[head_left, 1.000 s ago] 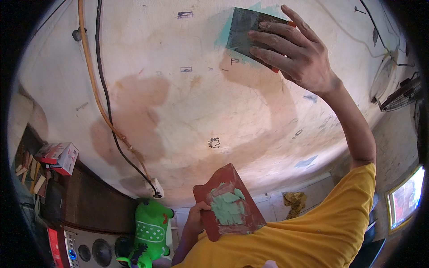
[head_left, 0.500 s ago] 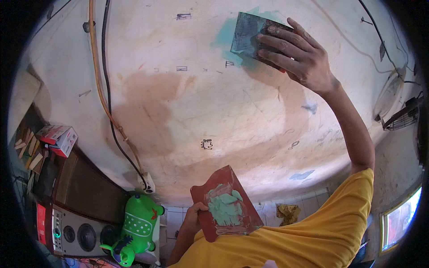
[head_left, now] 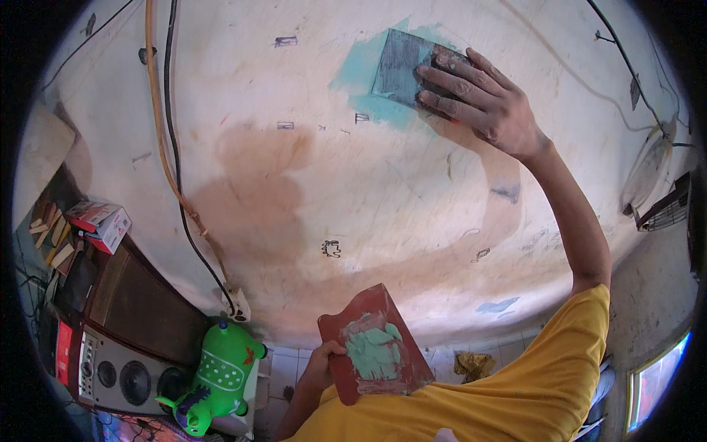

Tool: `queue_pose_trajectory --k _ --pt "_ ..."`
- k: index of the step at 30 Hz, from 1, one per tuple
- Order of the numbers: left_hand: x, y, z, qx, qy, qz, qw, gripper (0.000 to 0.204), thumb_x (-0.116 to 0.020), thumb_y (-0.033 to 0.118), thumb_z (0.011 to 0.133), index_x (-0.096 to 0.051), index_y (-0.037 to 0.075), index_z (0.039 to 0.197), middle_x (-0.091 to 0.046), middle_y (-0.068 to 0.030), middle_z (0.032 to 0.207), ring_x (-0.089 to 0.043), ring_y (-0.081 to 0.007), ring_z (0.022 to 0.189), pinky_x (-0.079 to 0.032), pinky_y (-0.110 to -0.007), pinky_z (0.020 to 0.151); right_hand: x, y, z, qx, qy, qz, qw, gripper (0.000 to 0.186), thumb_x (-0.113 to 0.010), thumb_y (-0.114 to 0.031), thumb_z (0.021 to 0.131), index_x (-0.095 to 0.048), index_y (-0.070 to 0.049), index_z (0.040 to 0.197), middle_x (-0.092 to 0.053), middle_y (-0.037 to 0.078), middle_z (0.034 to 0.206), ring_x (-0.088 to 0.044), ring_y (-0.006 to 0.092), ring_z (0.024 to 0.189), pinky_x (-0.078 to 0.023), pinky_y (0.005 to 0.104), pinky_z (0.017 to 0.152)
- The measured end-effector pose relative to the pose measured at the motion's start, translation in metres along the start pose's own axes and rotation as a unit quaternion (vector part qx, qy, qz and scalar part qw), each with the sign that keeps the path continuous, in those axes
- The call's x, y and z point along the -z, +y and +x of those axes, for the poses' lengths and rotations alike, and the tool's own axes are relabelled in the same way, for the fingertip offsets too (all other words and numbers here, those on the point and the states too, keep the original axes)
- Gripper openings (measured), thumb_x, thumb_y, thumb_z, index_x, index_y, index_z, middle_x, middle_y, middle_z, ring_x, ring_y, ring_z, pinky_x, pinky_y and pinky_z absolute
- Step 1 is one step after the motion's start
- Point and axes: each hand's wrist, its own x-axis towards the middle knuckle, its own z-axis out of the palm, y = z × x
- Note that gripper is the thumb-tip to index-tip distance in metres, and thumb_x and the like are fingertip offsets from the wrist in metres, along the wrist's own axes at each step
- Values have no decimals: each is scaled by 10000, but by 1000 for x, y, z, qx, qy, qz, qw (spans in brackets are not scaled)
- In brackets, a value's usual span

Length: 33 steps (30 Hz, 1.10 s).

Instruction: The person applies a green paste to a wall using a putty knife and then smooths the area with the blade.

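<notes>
My right hand (head_left: 490, 107) is raised high on the wall, its dusty fingers spread over a dark flat putty scraper (head_left: 401, 70). The scraper's blade lies against a patch of blue-green putty (head_left: 353, 74) smeared on the pale wall. Low in front of my yellow shirt, my left hand (head_left: 322, 365) grips the edge of a reddish-brown putty board (head_left: 405, 365). My left thumb lies over its top face; the other fingers are hidden beneath. A soft mound of green putty (head_left: 374, 348) sits in the middle of the board.
A brown pipe (head_left: 156, 110) and black cable (head_left: 174, 125) run down the wall to a socket (head_left: 237, 306). At lower left stand a speaker (head_left: 132, 376), a green inflatable animal (head_left: 224, 368) and a red-white box (head_left: 107, 225). A fan (head_left: 663, 206) and lit screen (head_left: 659, 379) are at right.
The view has shifted slightly. Against the wall, the scraper has slid a little to the right, baring more of the blue-green smear. My left hand holds the board much as before.
</notes>
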Motion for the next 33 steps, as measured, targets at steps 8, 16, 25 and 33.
queue_pose_trajectory --k 8,16,25,33 --pt "-3 -1 11 -13 -7 7 1000 364 -480 103 724 -509 -33 1060 -591 -125 984 -591 -240 884 -474 -375 837 -3 2 -4 -5 6 23 1000 365 -543 -237 754 -594 -221 1116 -510 -32 1247 -442 179 1191 -349 385 1033" --pt "-5 -4 24 -5 -40 -20 999 352 -485 100 724 -519 -27 1051 -597 -116 984 -593 -238 876 -473 -367 838 1 4 -14 -10 -8 25 1000 396 -571 -224 757 -571 -229 1153 -496 -43 1265 -447 181 1189 -348 385 1034" --pt "4 -6 33 25 -73 -39 996 318 -478 83 715 -547 -24 1007 -609 -111 953 -599 -229 848 -479 -359 819 3 7 -21 -16 -20 31 999 430 -579 -184 743 -555 -224 1170 -481 -42 1280 -412 180 1219 -335 386 1046" --pt "-3 -3 26 28 -60 -34 997 318 -472 87 723 -548 -20 1013 -612 -110 944 -601 -225 842 -478 -352 820 13 9 -19 -7 -31 33 999 397 -609 -202 734 -578 -175 1128 -511 -9 1239 -446 198 1184 -378 364 1016"
